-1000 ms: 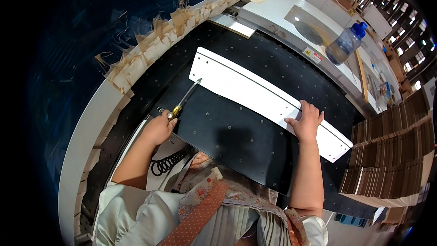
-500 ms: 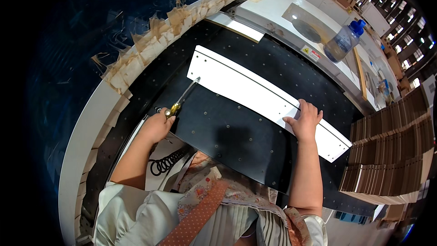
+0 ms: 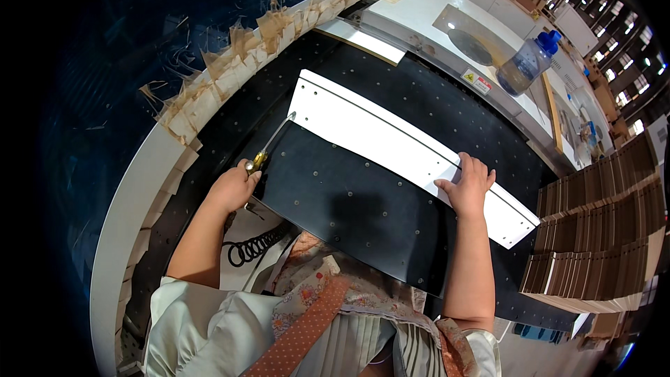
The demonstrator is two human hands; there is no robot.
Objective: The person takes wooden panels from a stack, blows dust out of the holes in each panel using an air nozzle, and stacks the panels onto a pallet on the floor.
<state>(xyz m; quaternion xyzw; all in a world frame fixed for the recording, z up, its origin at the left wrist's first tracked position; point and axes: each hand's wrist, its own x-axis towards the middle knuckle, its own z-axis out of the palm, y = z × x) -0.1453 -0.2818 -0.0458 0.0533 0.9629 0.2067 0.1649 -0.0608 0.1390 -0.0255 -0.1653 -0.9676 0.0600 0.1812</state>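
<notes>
A long white panel (image 3: 377,136) lies slantwise on the black perforated table, with a groove along its far edge and small holes near both ends. My left hand (image 3: 234,187) is closed around an air blow gun (image 3: 257,160) with a yellow body and a thin metal nozzle. The nozzle tip meets the panel's near left corner, by a hole there. My right hand (image 3: 471,185) grips the panel toward its right end, thumb at the near edge and fingers over the far side.
A black coiled hose (image 3: 255,246) hangs beneath the left arm. Stacked brown boards (image 3: 593,237) stand at the right. A blue-capped bottle (image 3: 525,66) sits on the white machine (image 3: 426,14) beyond the table. Torn tape lines the curved grey rim (image 3: 139,181) at left.
My left hand has shifted slightly left and back, carrying the nozzle tip from the inner hole to the panel's left corner. The panel and my right hand stay where they were.
</notes>
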